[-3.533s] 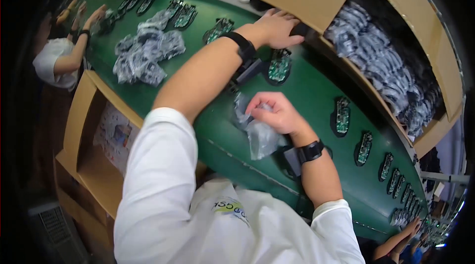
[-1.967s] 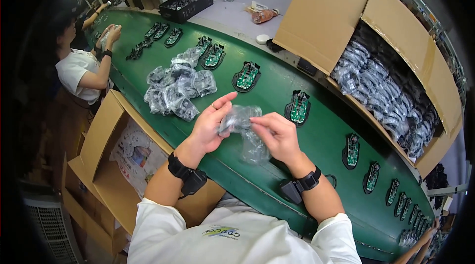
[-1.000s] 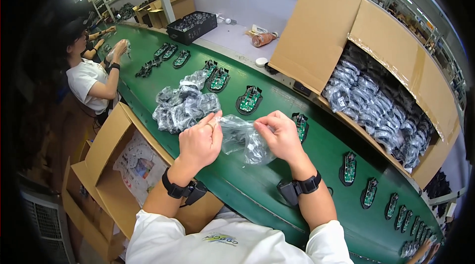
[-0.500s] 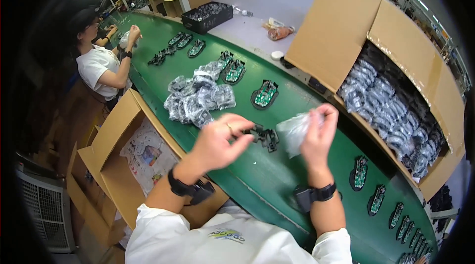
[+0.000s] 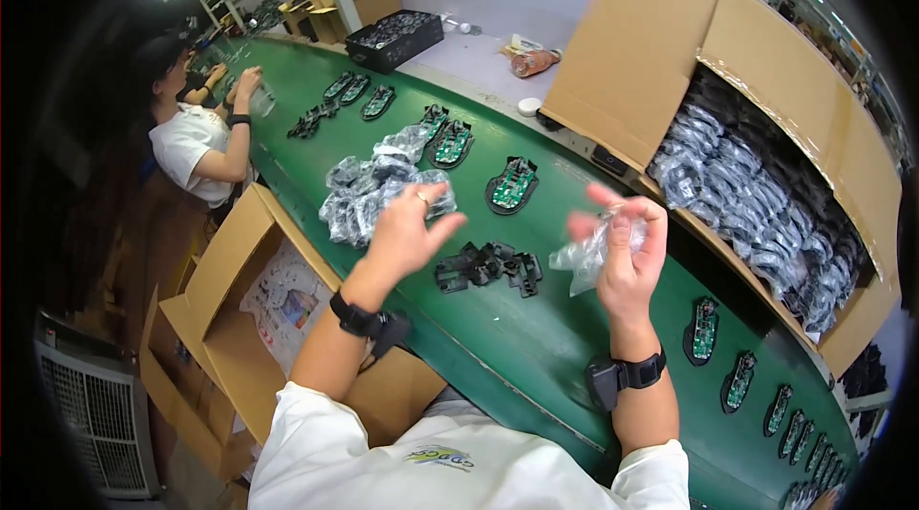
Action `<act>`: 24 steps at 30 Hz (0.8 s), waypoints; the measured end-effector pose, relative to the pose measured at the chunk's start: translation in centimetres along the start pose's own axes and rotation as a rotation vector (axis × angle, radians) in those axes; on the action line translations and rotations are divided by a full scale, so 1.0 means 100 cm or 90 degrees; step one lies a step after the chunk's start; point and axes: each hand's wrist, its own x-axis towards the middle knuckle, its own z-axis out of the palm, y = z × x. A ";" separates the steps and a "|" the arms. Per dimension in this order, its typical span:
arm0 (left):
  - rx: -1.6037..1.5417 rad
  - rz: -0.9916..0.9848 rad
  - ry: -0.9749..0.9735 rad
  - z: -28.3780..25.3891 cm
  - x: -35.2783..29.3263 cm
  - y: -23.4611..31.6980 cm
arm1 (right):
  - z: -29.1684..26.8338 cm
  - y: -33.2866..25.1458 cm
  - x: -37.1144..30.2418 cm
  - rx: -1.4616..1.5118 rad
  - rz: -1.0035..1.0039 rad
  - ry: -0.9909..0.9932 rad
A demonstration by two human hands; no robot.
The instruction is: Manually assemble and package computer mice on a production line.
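Observation:
My right hand is closed on a crumpled clear plastic bag, held above the green work surface; some of its fingers are smeared by motion. With fingers spread and nothing in it, my left hand is at the near right side of a pile of plastic-wrapped parts. Whether it touches the pile I cannot tell. Between my hands lies a small group of black plastic parts. Just beyond them sits a black shell with a green circuit board.
A large carton of bagged parts stands at the right. More circuit-board shells line the green bench on both sides. An open cardboard box is at my left. A co-worker sits farther left; a black crate stands behind.
My left hand has moved left and away from the black plastic parts, which now lie uncovered. My right hand still holds the bag, now more bunched up.

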 end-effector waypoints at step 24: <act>-0.293 0.130 0.077 0.001 -0.009 0.058 | -0.008 -0.007 -0.007 -0.378 0.153 -0.378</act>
